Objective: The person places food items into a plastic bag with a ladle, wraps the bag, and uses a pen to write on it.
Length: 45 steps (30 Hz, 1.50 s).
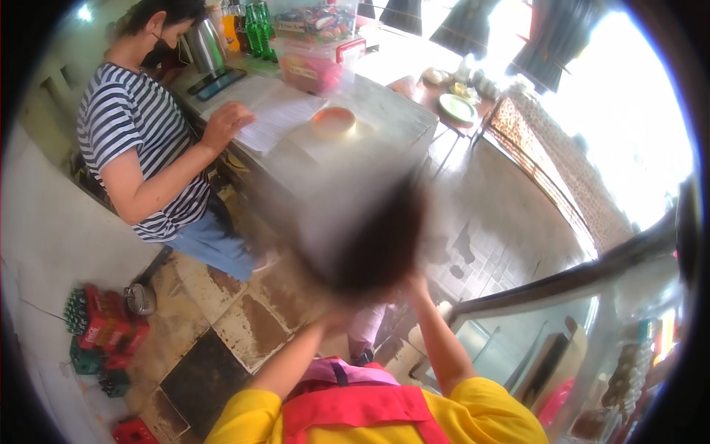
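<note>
A large, dark, rounded shape [383,244] fills the middle of the view, too blurred to name. Its left part is pale grey. My left hand [339,315] is at its lower left edge, the fingers smeared by the blur. At its lower right edge is my right hand [410,282], mostly hidden by the shape. Whether either hand grips it cannot be told. Beyond it stands a grey counter [388,111], bearing a roll of tape [334,122] and written paper sheets [283,119].
A person in a striped shirt [166,144] stands at left, one hand over the papers. Steel kettle [205,47], green bottles [258,33] and plastic bins [310,66] crowd the counter. Bottle crates [108,327] sit on the floor at left; a glass display case [532,344] flanks me at right.
</note>
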Each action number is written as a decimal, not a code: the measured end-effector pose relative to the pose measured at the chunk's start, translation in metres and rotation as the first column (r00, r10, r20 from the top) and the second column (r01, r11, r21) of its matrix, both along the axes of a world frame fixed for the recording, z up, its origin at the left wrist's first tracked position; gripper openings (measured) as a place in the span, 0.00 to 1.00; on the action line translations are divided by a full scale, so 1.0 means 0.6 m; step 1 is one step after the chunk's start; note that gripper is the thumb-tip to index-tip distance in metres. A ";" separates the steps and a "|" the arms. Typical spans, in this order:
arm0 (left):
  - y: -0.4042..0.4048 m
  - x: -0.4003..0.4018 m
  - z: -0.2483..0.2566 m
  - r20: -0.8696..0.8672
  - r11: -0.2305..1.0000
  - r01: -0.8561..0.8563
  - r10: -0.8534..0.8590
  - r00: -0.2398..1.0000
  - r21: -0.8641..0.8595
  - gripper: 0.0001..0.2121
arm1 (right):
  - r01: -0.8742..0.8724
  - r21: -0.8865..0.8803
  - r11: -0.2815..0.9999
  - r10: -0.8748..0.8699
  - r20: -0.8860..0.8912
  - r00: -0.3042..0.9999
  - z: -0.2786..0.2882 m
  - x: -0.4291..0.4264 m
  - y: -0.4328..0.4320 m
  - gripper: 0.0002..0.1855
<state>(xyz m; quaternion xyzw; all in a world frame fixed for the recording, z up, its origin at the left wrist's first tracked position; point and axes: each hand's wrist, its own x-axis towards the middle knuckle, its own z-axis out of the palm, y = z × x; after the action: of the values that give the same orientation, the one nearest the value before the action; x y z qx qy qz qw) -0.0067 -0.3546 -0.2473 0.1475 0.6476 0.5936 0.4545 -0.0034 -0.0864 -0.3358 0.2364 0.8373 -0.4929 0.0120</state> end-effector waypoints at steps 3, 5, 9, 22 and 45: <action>-0.236 0.051 -0.145 -0.334 0.808 0.089 -0.338 0.880 -0.582 0.22 | 0.404 0.289 0.868 -0.367 -0.174 0.914 0.093 -0.016 0.064 0.12; -0.329 0.065 -0.125 -0.048 0.639 0.200 -0.349 0.936 -0.743 0.19 | 0.584 0.325 0.744 -0.309 -0.608 0.732 0.273 -0.053 0.056 0.08; -0.502 0.065 -0.205 -0.078 0.446 0.358 -0.708 0.702 -0.821 0.19 | 0.342 0.196 0.919 -0.024 -0.838 0.545 0.604 -0.211 -0.109 0.06; -0.563 -0.154 0.053 -0.072 0.984 -0.141 0.134 0.988 -0.113 0.16 | -0.038 0.899 0.437 0.300 -0.106 0.948 0.583 -0.700 -0.417 0.16; -0.247 -0.395 0.483 -0.973 0.968 -0.101 0.230 -0.025 0.232 0.10 | -0.136 0.890 0.435 0.538 -0.136 0.832 0.825 -0.464 -0.318 0.10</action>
<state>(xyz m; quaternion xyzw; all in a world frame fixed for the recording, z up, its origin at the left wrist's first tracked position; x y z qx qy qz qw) -0.2440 -0.5027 0.0425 0.4655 0.7624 0.3933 -0.2177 -0.2818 -0.2773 0.1592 -0.0723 0.9808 -0.0406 -0.1765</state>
